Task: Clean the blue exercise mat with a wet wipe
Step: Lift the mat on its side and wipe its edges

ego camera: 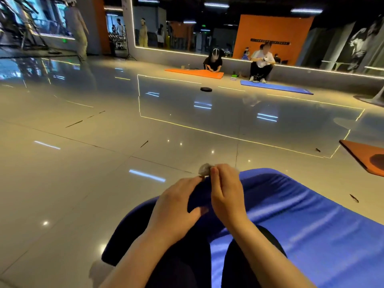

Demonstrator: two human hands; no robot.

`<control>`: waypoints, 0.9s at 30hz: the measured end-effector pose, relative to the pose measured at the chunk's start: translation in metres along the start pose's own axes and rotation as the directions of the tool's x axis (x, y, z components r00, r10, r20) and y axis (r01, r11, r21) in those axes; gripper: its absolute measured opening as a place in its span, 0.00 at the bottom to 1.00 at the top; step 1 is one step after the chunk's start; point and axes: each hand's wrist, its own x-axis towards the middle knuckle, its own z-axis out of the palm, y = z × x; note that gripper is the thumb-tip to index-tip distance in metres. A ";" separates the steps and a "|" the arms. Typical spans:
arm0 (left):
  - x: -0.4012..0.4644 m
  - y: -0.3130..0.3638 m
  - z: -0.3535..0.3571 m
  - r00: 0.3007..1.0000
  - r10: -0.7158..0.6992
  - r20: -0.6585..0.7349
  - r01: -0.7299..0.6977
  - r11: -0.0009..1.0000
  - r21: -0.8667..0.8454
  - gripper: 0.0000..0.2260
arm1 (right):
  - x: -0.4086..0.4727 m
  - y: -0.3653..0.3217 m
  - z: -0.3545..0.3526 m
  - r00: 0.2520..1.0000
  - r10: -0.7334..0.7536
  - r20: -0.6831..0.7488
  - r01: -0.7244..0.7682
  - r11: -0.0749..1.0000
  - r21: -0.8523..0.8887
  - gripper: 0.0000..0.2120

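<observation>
A glossy pale floor reflects ceiling lights. A mirror wall edged with a light strip runs across the back, beside an orange panel; the ceiling is dark.

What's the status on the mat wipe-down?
Left hand and right hand both pinching the balled wet wipe. Above the blue exercise mat, not yet on it. Nothing in the way.

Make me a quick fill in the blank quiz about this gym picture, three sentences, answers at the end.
1. Both hands, left hand and right hand, pinch a small crumpled ____.
2. The mat under the hands is ____.
3. The far person in black kneels by an ____ mat.

Answers: wipe; blue; orange
</observation>
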 end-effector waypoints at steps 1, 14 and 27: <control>0.003 0.004 0.005 1.000 -0.013 -0.015 0.013 1.000 -0.010 0.29 | -0.005 0.002 0.002 0.999 0.035 -0.031 -0.034 0.999 0.007 0.11; 0.018 0.002 0.008 0.972 0.108 -0.211 -0.102 0.994 0.035 0.09 | -0.003 0.006 -0.005 0.996 -0.082 -0.044 0.082 0.997 -0.006 0.11; -0.022 -0.011 -0.017 0.913 0.080 -0.399 -0.143 0.981 -0.131 0.07 | -0.015 0.008 -0.014 0.952 -0.307 -0.007 0.306 0.949 -0.077 0.19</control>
